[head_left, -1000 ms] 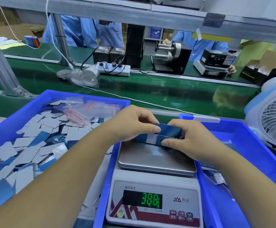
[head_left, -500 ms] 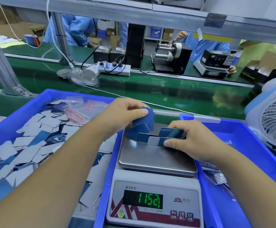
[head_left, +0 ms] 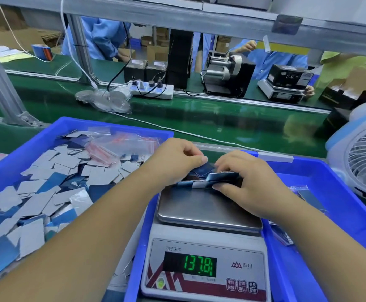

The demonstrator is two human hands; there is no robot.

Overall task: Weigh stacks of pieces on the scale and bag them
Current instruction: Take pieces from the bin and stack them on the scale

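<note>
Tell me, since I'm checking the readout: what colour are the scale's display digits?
Green digits on a black screen, clearest in the head view.

Green bench [head_left: 221, 118] — carries two blue bins [head_left: 47, 136], scale [head_left: 206, 247], fan [head_left: 361, 153].

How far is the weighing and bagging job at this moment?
Done: some filled bags already lie in the right bin. In hand: a stack of pieces sits at the far edge of the scale, which reads 137.81; the left hand and right hand both hold it. Left: bagging this stack, and many loose pieces with empty bags wait in the left bin.
</note>
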